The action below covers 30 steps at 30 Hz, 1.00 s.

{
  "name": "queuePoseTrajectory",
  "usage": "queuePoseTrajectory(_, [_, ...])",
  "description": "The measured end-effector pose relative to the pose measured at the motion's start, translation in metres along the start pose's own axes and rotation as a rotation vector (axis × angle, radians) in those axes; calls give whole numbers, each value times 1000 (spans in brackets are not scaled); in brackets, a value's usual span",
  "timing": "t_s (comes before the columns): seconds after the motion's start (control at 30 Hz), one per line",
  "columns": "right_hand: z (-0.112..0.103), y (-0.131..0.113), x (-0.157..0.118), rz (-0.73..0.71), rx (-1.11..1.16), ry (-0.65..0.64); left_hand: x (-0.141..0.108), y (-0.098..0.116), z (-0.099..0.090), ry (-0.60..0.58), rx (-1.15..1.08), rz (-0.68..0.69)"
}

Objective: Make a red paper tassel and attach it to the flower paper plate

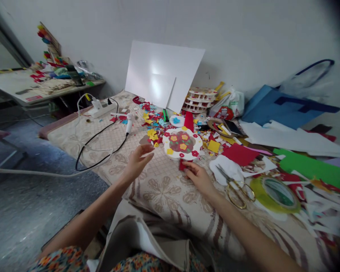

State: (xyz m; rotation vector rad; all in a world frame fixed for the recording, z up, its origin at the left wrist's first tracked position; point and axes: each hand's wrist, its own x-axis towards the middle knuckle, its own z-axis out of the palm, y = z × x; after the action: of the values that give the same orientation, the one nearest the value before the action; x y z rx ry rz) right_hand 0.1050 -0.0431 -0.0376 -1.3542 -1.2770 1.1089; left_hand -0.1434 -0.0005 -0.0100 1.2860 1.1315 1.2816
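Observation:
A white scallop-edged disc (190, 152) with red, yellow and orange flower cut-outs lies before me on the cloth. A red strip (181, 164) sticks out from under its near edge, and a longer red piece (189, 121) shows past its far edge. My right hand (197, 175) has its thumb and fingers closed on the near end of that red strip. To the left of the disc, my left hand (138, 161) hovers with curved fingers apart, holding nothing. Yellow flower cut-outs (152, 134) lie beyond it.
Gold-handled scissors (238, 190) and a roll of yellow tape (276, 194) lie at right, by red (240, 154) and green sheets (311, 166). A white glue gun (129, 124) with a black cord stands left, near a power strip (102, 109). A white board (164, 71) leans on the wall.

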Motion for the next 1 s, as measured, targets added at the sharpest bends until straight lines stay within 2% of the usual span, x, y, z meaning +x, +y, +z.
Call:
queuePoseTrajectory(0.13, [-1,0,0,35,20,-11,24,5,-40,181,275,167])
queuePoseTrajectory(0.23, [-1,2,0,55,39,-15,55,6,-67,433,528,261])
queuePoseTrajectory(0.3, [-1,3,0,48,45,-23,78,6,-78,518,629,291])
queuePoseTrajectory(0.4, [-2,3,-1,41,40,-33,112,1,-82,503,704,187])
queuePoseTrajectory(0.5, [-3,1,-2,35,27,-45,139,-7,-77,472,714,98])
queuePoseTrajectory(0.63, [-5,1,-2,17,-1,-69,155,-11,-74,418,692,-8])
queuePoseTrajectory(0.73, [-6,2,-3,19,-9,-71,144,-5,-77,378,642,-37])
queuePoseTrajectory(0.83, [-7,0,-6,30,-7,-72,108,7,-82,280,558,-32])
queuePoseTrajectory(0.9, [-9,-1,-9,36,-7,-76,73,15,-84,157,500,-24])
queuePoseTrajectory(1.0, [-15,-3,-14,53,-17,-89,19,26,-77,-140,362,-5])
